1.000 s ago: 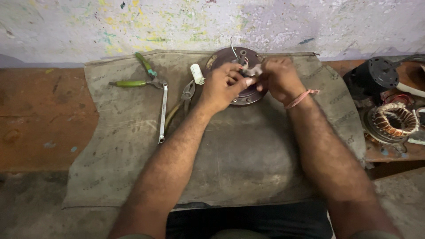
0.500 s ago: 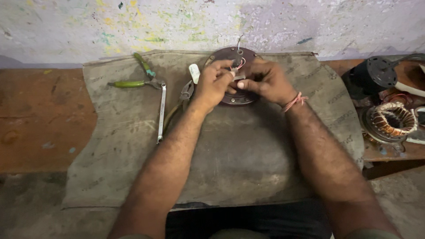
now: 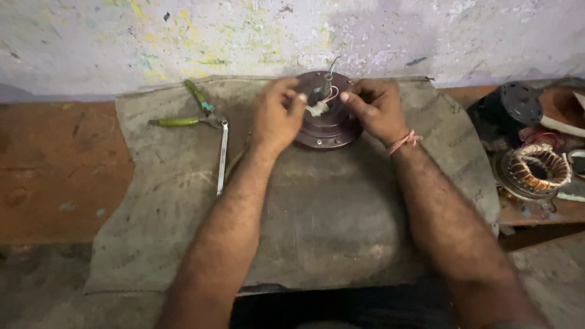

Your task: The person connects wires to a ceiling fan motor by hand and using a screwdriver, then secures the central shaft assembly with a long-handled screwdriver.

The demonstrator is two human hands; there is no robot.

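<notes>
A round dark motor housing [image 3: 326, 131] with a short upright shaft and red and white wires lies on a grey cloth [image 3: 317, 213] at the far middle. My left hand [image 3: 277, 116] rests on its left rim, thumb and finger pinched by the white wire piece [image 3: 317, 108]. My right hand [image 3: 378, 109] holds the right rim, fingertip touching the wires near the shaft.
Green-handled pliers [image 3: 183, 120] and a long metal spanner [image 3: 222, 158] lie on the cloth at left. A copper-wound stator [image 3: 539, 167] and a dark motor part [image 3: 521, 103] sit on the wooden bench at right. A paint-stained wall runs behind.
Both hands have spread apart to the sides of the housing, uncovering the shaft and wires. The view has shifted slightly; the housing stays in place.
</notes>
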